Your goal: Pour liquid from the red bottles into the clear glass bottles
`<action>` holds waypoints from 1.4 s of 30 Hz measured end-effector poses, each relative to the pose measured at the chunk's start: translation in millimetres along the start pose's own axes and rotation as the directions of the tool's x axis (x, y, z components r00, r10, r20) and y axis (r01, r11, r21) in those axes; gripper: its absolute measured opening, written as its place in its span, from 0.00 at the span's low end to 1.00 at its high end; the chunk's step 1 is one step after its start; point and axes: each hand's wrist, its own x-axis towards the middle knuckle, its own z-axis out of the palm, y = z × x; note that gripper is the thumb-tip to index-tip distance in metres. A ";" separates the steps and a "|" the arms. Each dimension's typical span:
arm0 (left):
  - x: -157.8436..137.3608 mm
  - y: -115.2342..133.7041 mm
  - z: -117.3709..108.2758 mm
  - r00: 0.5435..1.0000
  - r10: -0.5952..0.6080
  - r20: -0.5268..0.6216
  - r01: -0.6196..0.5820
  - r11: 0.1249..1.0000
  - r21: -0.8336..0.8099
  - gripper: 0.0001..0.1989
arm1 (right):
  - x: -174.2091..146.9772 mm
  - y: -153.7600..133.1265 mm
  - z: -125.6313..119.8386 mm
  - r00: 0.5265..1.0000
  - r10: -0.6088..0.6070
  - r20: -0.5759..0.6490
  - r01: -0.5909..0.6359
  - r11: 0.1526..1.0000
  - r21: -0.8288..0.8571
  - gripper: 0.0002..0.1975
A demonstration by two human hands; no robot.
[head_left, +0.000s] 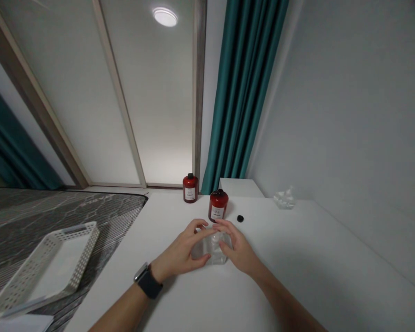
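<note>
A clear, see-through container (217,256), squarish at its base, stands on the white table between my hands. My left hand (188,249), with a dark watch on its wrist, curves around its left side, thumb low at the front and fingers arched over the top. From the right, my right hand (237,246) bends its fingers around the container's upper part. Just behind the hands is a dark red bottle (217,205) with a white label. A small black cap (240,218) lies on the table to its right.
Farther back stands another red bottle (190,189) with a black cap on. Crumpled clear plastic (284,199) lies by the right wall. A white box (241,186) is at the table's far edge. Left of the table is a white perforated basket (78,272) above the grey carpet.
</note>
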 end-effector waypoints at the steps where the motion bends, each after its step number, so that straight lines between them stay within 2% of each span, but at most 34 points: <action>1: 0.2 0.6 -0.3 1.000 -0.001 0.002 0.001 1.000 -0.004 0.36 | -0.5 -0.3 1.5 1.000 0.008 0.006 -0.008 1.000 -0.023 0.28; 5: 0.5 3.1 -1.7 1.000 -0.024 0.016 0.024 1.000 -0.001 0.38 | -2.4 -1.0 3.5 0.999 -0.008 -0.033 0.004 0.992 -0.124 0.28; 9: 0.3 4.1 -2.1 1.000 -0.024 0.014 0.024 1.000 -0.012 0.36 | -3.3 -1.2 -0.7 0.999 -0.034 -0.002 0.034 0.992 -0.122 0.26; 16: 0.6 4.8 -1.6 1.000 -0.023 0.012 0.023 1.000 0.002 0.35 | -1.7 -11.4 -6.4 0.996 -0.056 -0.067 0.043 0.983 -0.180 0.08; 18: 0.8 5.1 -1.5 1.000 -0.023 0.004 0.023 1.000 0.003 0.33 | -1.6 -13.7 -9.1 0.996 -0.048 -0.074 0.035 0.985 -0.169 0.05; 22: 1.1 5.6 -1.1 0.999 -0.030 -0.018 0.030 0.999 -0.029 0.31 | -0.7 -13.8 -13.6 0.999 -0.018 -0.048 0.012 0.993 -0.117 0.09; 25: 1.6 6.0 0.2 0.999 -0.035 -0.036 0.033 0.997 -0.066 0.26 | 1.2 -11.5 -13.3 0.998 -0.030 -0.047 0.027 0.998 -0.060 0.04; 28: 2.3 5.7 2.7 0.997 -0.039 -0.065 0.033 0.996 -0.089 0.21 | 2.4 -9.0 -10.5 1.000 -0.023 -0.021 0.021 0.998 -0.058 0.09; 32: 2.6 2.7 5.0 0.995 -0.050 -0.088 0.041 0.994 -0.104 0.19 | 1.7 -8.1 -6.8 0.999 -0.034 -0.006 0.032 0.987 -0.159 0.13; 36: 1.4 -3.3 5.3 0.995 -0.080 -0.066 0.071 0.990 -0.124 0.25 | 0.1 -10.1 -5.4 0.998 -0.065 0.006 0.065 0.977 -0.203 0.17; 39: 0.6 -7.6 5.3 0.992 -0.128 -0.022 0.123 0.980 -0.156 0.30 | -1.6 -9.6 -6.4 0.998 -0.029 0.059 0.038 0.985 -0.169 0.22; 42: 0.5 -10.2 5.5 0.987 -0.163 -0.004 0.160 0.969 -0.190 0.33 | -2.9 -6.4 -8.6 0.999 -0.002 0.050 0.010 0.988 -0.151 0.24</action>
